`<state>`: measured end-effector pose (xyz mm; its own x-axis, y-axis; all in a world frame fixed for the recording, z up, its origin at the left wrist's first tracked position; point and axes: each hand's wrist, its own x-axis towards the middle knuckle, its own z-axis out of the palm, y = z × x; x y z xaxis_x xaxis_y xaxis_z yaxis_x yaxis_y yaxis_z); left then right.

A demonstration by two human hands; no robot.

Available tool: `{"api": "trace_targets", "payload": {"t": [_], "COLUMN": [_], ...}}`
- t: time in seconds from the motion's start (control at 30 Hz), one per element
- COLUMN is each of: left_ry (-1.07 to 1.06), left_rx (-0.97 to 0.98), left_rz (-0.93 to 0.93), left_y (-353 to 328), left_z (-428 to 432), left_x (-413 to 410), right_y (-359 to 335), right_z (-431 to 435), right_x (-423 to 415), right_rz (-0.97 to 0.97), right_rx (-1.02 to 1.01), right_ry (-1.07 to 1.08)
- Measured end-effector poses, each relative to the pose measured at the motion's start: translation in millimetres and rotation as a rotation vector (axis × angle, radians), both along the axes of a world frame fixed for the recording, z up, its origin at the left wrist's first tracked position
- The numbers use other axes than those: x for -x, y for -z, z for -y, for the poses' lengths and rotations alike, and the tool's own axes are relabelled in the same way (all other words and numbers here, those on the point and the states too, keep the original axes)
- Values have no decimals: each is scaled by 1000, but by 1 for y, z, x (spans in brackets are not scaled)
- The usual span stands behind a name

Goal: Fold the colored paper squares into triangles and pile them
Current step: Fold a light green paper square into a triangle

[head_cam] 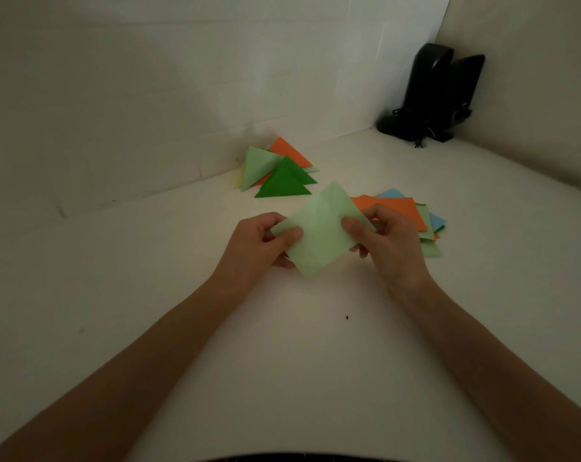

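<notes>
White table (315,345) boxed in by pale walls (149,78), dim light, two black speakers (439,95) parked in the far right corner. Pile (279,171) of finished triangles sat at the back by the wall: dark green in front, light green and orange behind, a yellow edge at the left. Stack (405,211) of unfolded squares lay right of centre, orange on top, with blue and light green edges showing under it. It was partly hidden behind the right hand.

Step in hand, as I read it: fresh square picked, fold not yet started. Light green sheet (322,235) was between both hands at table centre, in front of the pile, turned corner-up like a diamond. It was flat, with no sharp crease I could make out. Looked lifted off the table, but couldn't confirm the gap.

Left hand (259,241) pinched the sheet's left corner, thumb (290,235) on top, other fingers curled under. Right hand (389,241) pinched the right corner the same way, its thumb (352,225) on top, fingers tucked behind the paper. Both grips closed down to paper thickness, nothing else held.

Next move, my guess: bring one corner onto the opposite one, line up the edges, press the diagonal crease, then drop it on the pile. Thin paper, so misaligned corners are the likely failure.
</notes>
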<state>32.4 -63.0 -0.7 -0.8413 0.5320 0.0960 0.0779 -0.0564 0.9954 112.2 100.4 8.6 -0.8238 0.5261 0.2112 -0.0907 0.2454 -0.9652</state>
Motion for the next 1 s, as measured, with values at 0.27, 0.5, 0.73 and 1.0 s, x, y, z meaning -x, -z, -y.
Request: {"api": "trace_targets", "payload": {"t": [0.27,0.5,0.73,1.0], "left_ry": [-25,181,230,65], "left_rx": [-172,-194,-192,-144], "left_rz": [175,195,136,-79], "left_y": [-4,-6,-5,-6], "left_z": [3,2,3,-2], "left_x": [4,1,-1,-12], "right_y": [11,14,13,8], "right_z": [-1,5,18,21], "right_x": [-1,2,-1,-3], "right_rz": [-197,-311,-122,-144], "right_rx": [-1073,-858,-476,-336], "right_ry": [-117,-8,14,-20]}}
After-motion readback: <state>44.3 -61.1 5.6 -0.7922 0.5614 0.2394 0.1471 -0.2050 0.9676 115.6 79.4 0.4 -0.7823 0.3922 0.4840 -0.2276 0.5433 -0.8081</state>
